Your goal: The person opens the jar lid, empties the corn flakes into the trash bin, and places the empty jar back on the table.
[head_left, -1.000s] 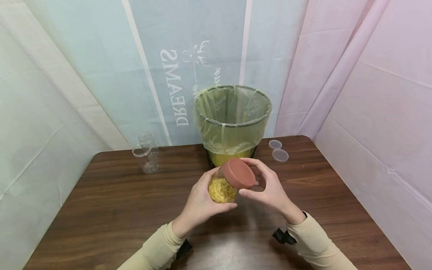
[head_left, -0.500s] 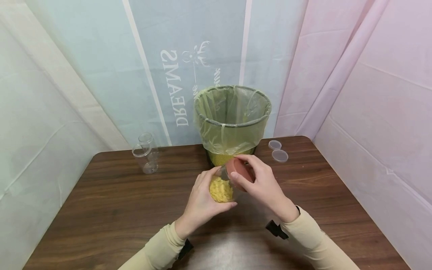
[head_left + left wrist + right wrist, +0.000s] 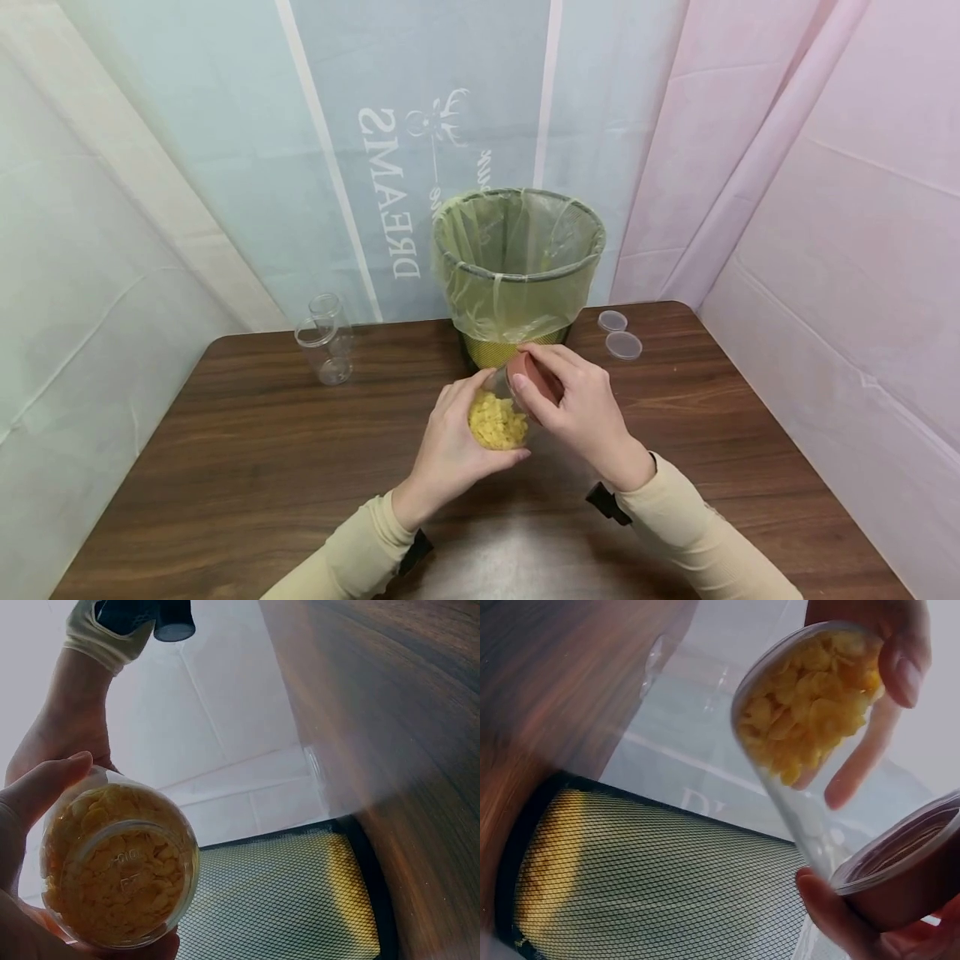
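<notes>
My left hand (image 3: 453, 442) grips a clear jar (image 3: 495, 425) partly filled with yellow flakes (image 3: 802, 705), its thumb and fingers spread round the wall. Embossed marks show on the jar's round base in the left wrist view. The jar is tilted, and the flakes lie toward its base end. My right hand (image 3: 596, 417) holds the reddish-brown screw lid (image 3: 537, 372) at the jar's mouth, thumb on one side and fingers on the other. In the right wrist view the lid (image 3: 904, 900) sits against the mouth; part of it is hidden by fingers.
A mesh waste bin (image 3: 517, 304) with a yellowish plastic liner stands just beyond my hands. Clear open jars (image 3: 333, 358) stand at the table's back left. Two clear round discs (image 3: 623, 345) lie at the back right. Fabric curtains (image 3: 225, 150) surround the wooden table (image 3: 262, 467).
My right hand has closed in on the lid from a looser, wider hold and turned it, so its top now faces more toward the right palm. The left hand stays nearly still with the jar.
</notes>
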Motion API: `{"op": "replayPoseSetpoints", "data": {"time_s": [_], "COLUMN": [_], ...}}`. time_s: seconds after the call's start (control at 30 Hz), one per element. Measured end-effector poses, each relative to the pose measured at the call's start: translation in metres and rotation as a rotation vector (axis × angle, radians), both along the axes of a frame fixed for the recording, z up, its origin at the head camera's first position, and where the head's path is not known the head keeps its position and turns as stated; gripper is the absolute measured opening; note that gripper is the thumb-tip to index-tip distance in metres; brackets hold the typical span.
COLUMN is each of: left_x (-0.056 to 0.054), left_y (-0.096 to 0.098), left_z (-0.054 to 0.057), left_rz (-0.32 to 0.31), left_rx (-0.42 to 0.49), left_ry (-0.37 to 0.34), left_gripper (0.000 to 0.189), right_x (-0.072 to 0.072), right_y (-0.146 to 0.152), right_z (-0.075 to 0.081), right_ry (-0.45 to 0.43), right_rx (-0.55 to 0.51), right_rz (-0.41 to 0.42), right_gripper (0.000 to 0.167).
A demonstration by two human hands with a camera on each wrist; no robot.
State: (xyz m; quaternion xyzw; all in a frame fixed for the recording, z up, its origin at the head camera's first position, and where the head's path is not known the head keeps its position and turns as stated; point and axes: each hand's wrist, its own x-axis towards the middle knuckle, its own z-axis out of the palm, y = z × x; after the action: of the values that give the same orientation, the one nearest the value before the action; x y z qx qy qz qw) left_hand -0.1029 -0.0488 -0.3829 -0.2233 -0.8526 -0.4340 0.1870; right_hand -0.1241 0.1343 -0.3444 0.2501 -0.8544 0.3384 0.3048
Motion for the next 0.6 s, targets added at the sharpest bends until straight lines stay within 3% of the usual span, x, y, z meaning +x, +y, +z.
{"op": "replayPoseSetpoints", "data": {"time_s": [0.43, 0.6], "left_x": [0.001, 0.004], "left_y": [0.002, 0.001], "left_z": [0.008, 0.012], "left_rz": [-0.009, -0.052], "left_rx": [-0.009, 0.026], "left_ry": [0.045, -0.078], "left_gripper": [0.093, 0.094], "right_x": [-0.003, -0.003], "right_y": [0.006, 0.008], "right_z": [-0.002, 0.001], "right_ry": [0.198, 0.286], "right_rx": [-0.034, -0.070], "right_rz": [0.070, 0.159], "right_gripper": [0.038, 0.043]}}
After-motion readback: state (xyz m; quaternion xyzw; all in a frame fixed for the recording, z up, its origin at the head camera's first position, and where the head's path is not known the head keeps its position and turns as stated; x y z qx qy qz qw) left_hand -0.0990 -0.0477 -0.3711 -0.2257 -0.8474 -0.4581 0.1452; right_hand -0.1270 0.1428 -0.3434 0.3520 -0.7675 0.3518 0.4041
